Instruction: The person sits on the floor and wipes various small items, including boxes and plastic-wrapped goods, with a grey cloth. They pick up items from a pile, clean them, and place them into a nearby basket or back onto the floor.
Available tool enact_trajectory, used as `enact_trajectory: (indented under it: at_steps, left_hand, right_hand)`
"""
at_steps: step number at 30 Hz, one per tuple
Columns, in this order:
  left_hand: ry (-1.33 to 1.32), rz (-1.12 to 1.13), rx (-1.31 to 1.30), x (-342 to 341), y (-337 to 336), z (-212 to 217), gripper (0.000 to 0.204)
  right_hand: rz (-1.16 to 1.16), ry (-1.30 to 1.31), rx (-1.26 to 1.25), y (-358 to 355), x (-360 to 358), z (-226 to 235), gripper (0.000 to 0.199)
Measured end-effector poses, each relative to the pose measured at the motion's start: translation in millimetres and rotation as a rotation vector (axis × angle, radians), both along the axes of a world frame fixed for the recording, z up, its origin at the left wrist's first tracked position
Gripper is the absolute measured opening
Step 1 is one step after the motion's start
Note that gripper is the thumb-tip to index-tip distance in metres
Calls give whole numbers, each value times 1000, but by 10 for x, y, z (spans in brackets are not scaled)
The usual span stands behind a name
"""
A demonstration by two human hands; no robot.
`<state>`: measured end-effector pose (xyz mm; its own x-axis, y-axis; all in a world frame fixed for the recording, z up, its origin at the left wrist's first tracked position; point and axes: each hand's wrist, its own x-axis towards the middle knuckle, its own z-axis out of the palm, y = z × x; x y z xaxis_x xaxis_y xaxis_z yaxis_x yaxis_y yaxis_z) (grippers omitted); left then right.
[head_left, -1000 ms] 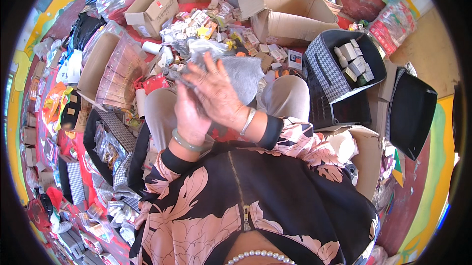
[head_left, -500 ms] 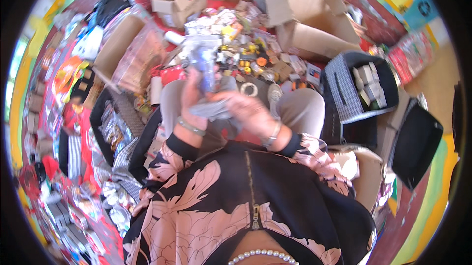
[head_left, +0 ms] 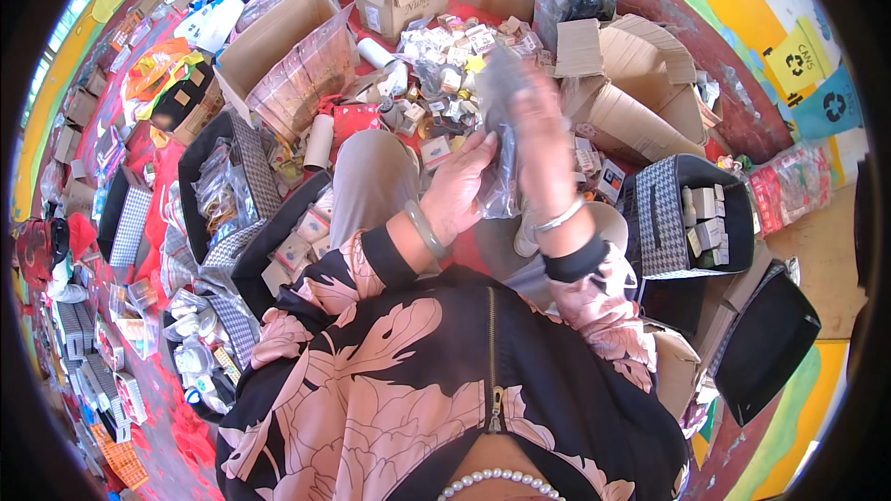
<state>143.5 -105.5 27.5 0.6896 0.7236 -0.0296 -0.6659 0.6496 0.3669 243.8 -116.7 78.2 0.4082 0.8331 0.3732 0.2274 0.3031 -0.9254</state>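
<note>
Plastic bag (head_left: 502, 178) lies between left fingers (head_left: 477, 152) and right fingers (head_left: 538, 102).

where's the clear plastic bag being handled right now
In the head view, the clear plastic bag is just right of the picture's middle, between the left hand and the blurred right hand, with the pile of small boxes beyond it.

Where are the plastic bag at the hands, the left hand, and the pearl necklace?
Plastic bag (head_left: 502, 183): head view, on its lower part.
Left hand (head_left: 458, 189): head view, on its middle.
Pearl necklace (head_left: 501, 476): head view, on its middle beads.
</note>
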Motion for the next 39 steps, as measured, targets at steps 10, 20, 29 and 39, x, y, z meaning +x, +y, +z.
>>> enact_trajectory:
  at_steps: [10, 20, 29, 39]
  left_hand:
    - [254, 229, -32, -306, 200, -43, 28]
    - [137, 224, 33, -476, 419, -92, 31]
    - [182, -16, 108, -281, 115, -19, 34]
    - [455, -18, 510, -385, 29, -70, 30]
  right_hand:
    - [240, -438, -119, -350, -375, -350, 44]
    - [615, -392, -294, -664, -67, -164, 32]
    - [69, 157, 140, 30, 263, 280, 39]
    - [-71, -364, -200, 168, 106, -346, 26]
